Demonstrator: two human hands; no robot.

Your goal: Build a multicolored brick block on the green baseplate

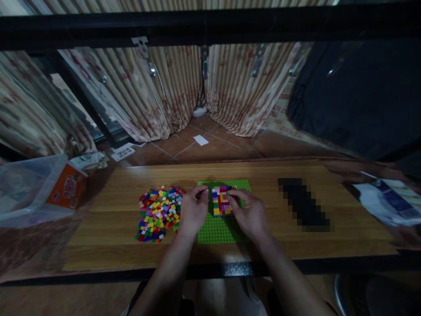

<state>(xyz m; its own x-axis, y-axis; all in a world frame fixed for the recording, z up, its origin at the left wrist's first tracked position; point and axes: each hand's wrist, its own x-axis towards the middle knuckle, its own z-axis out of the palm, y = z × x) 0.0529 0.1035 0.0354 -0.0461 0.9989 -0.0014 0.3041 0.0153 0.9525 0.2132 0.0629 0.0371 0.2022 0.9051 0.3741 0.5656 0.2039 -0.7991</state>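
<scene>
A green studded baseplate lies on the wooden table. On it sits a block of multicoloured toy bricks, with red, yellow, purple, pink and white showing. Just left of this block, my left hand is closed in a pinch; what its fingertips hold, if anything, is too small to make out. My right hand reaches over the block's right side, thumb and forefinger pinched at a small green brick near its top. Its fingers hide part of the block. Left of my left hand spreads a pile of loose toy bricks.
A pixelated dark object lies on the table at right. Beyond the left end stands a clear plastic bin with an orange label. A plastic packet is at far right. Curtains hang behind a dark bar.
</scene>
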